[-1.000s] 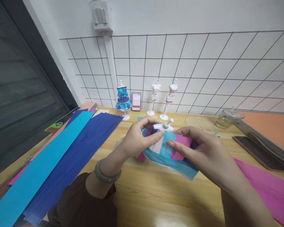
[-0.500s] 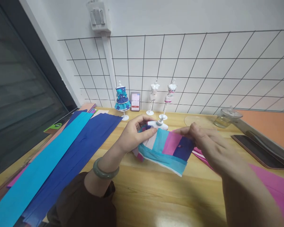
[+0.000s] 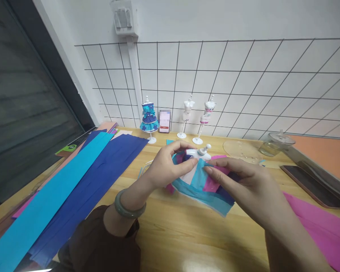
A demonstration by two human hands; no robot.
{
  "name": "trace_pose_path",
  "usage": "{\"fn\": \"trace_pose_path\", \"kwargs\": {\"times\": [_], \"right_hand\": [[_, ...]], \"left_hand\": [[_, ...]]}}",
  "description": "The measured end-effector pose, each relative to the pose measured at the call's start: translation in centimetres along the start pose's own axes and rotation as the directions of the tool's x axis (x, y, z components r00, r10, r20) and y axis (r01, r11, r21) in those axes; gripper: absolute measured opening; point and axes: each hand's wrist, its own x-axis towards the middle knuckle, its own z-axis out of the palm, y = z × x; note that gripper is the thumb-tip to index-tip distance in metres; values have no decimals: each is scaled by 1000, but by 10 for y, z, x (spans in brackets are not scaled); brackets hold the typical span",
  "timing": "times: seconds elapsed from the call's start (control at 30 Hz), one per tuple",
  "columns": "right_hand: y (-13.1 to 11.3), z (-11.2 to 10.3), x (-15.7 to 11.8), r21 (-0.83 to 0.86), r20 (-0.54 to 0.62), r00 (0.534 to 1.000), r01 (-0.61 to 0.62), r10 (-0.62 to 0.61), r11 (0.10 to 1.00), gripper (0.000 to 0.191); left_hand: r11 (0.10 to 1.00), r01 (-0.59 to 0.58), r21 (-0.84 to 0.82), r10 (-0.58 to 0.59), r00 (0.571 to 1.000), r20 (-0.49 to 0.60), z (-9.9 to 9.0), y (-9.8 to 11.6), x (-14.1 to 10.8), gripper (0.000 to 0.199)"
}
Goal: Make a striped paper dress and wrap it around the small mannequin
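A small white mannequin (image 3: 200, 153) is in my left hand (image 3: 172, 162), whose fingers wrap round its upper body while the thumb presses cloth-like crepe paper against its front. This patchwork crepe-paper piece (image 3: 200, 189) has white, turquoise, pink and dark blue panels above a turquoise band, and it hangs down from the mannequin. My right hand (image 3: 238, 173) pinches the piece at its upper edge, near the turquoise and pink panels, with thumb and index finger. Most of the mannequin's body is hidden behind the paper and my fingers.
Long turquoise and dark blue crepe-paper strips (image 3: 96, 185) cover the left side. Along the wall stand a dressed mannequin (image 3: 149, 117), a phone (image 3: 164, 121) and two white mannequins (image 3: 187, 113). At right are a glass jar (image 3: 274, 143), a dark tablet-like slab (image 3: 311, 187) and pink paper (image 3: 320, 226).
My right hand has moved left along the paper's upper edge, from its far right corner to near the mannequin's front. The right part of the paper now folds and droops.
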Motion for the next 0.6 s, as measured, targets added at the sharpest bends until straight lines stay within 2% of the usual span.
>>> {"fn": "trace_pose_path", "kwargs": {"times": [0.23,0.4,0.6], "right_hand": [[2,4,1,-51,-28,994,108,-109,993,17],[0,4,1,-115,-67,993,90,-98,989,14],[-2,4,1,-120,-43,997,63,-69,991,16]], "left_hand": [[999,-20,26,19,1000,12,3,2,-1,21],[999,-28,28,27,1000,12,3,2,-2,23],[1000,-18,23,18,1000,19,3,3,-2,21]]}}
